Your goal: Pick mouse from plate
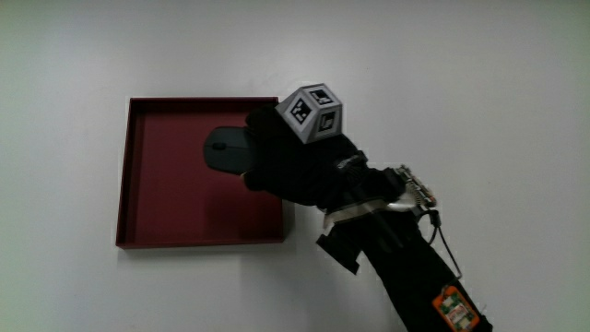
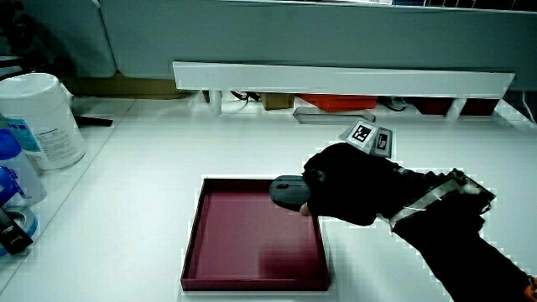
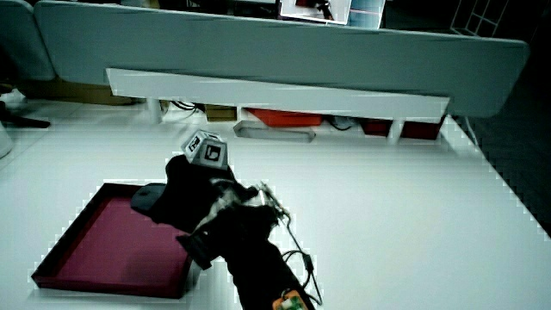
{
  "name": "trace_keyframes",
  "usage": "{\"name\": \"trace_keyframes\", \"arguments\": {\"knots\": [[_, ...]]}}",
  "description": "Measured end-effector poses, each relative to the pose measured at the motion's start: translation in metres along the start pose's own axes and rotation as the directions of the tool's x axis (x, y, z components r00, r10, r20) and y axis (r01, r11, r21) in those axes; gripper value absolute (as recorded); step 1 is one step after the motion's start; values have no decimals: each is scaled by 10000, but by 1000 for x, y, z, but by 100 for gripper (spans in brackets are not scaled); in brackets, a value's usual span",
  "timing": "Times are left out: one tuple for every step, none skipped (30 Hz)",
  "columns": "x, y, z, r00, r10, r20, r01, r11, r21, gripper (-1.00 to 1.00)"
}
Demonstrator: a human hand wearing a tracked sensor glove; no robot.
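A dark grey mouse (image 1: pixel 223 150) lies in the dark red square plate (image 1: pixel 175 207), close to the plate's rim that is farther from me. The black gloved hand (image 1: pixel 286 161) covers one end of the mouse, its fingers curled around it, and the patterned cube (image 1: pixel 313 112) sits on its back. The forearm crosses the plate's corner toward me. Both side views show the mouse (image 2: pixel 288 193) (image 3: pixel 148 198) sticking out from under the hand (image 2: pixel 348 189) (image 3: pixel 194 198), low over the plate (image 2: pixel 243 252) (image 3: pixel 103 250). I cannot tell whether the mouse still touches the plate.
A white canister (image 2: pixel 46 117) and a blue bottle (image 2: pixel 13 180) stand at the table's edge beside the plate. A low white partition shelf (image 2: pixel 336 80) (image 3: pixel 275 95) runs along the table's end, with an orange item (image 2: pixel 336 103) under it.
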Motion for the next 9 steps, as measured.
{"name": "trace_keyframes", "arguments": {"knots": [[2,-3,4,10000,42,-87,-41,9999,129,100],[2,-6,8,9996,-59,291,52,9997,235,100],[2,-10,14,9992,-133,382,117,9991,402,100],[2,-13,18,9989,-115,449,94,9989,459,100],[2,-17,23,9992,-100,400,81,9988,473,100],[4,-20,27,9997,-74,250,60,9985,550,100],[20,-12,22,9950,944,316,-962,9935,604,100],[23,-16,26,9924,1041,662,-1098,9898,903,100],[25,-20,31,9961,749,474,-789,9928,899,100]]}}
